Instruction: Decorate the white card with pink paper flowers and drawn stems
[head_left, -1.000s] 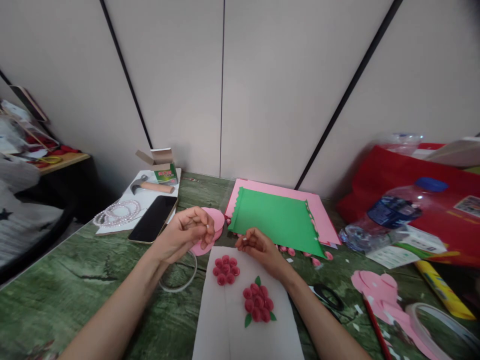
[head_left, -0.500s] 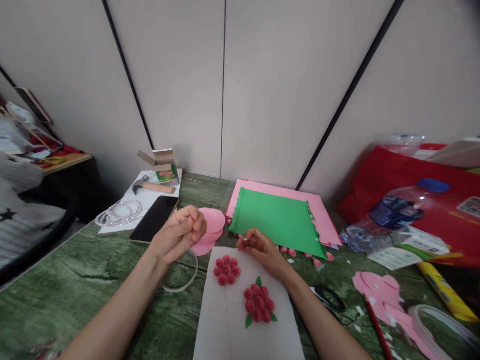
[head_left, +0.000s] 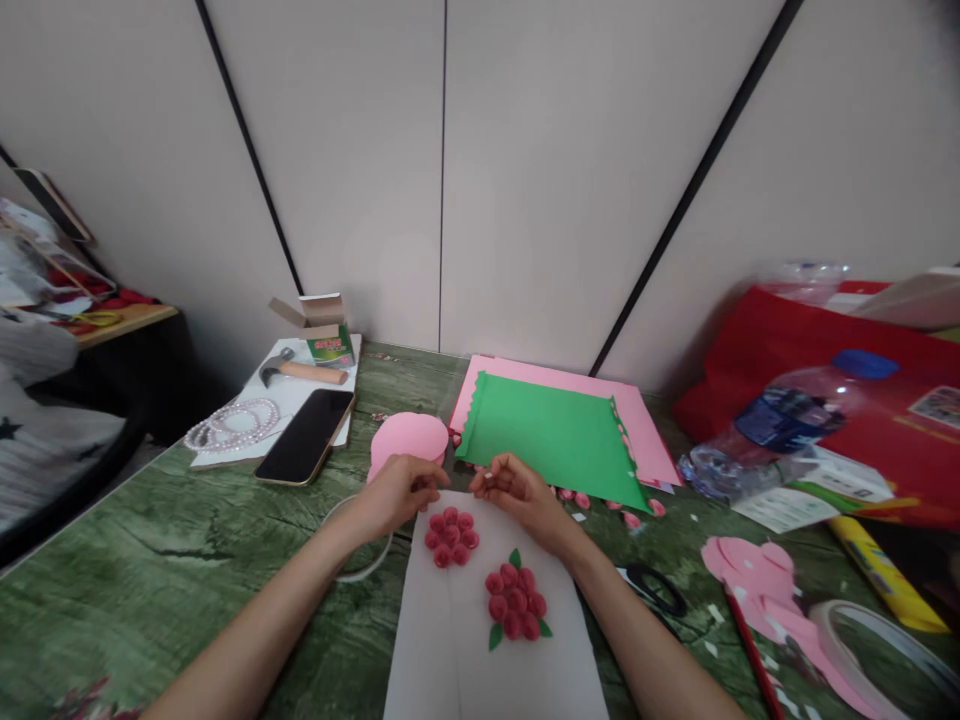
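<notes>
My left hand (head_left: pixel 401 492) hovers at the upper left edge of a white sheet (head_left: pixel 427 650), its fingers curled in a pinch; whatever lies between them, if anything, is hidden. Close by on the right, my right hand (head_left: pixel 521 495) pinches a tiny white piece above the sheet's top edge. A cluster of rolled red paper flowers (head_left: pixel 451 537) sits below my hands on the sheet. Lower right on it is a second red flower cluster (head_left: pixel 516 604) with green leaves. Pink paper circles (head_left: pixel 409 438) lie behind my left hand, and a roll of tape (head_left: pixel 364 572) is partly under that wrist.
Green paper (head_left: pixel 547 430) lies on pink sheets at the back. On the left are a phone (head_left: pixel 306 437), a hammer (head_left: pixel 307 372) and bead strings (head_left: pixel 232 425). Scissors (head_left: pixel 656 590), a red pencil (head_left: pixel 752 650), a glue tube (head_left: pixel 889 575) and a bottle (head_left: pixel 787 415) stand or lie right.
My left hand has come down and to the right, close to my right hand and the sheet's top edge. My right hand has barely moved and still pinches the tiny white piece.
</notes>
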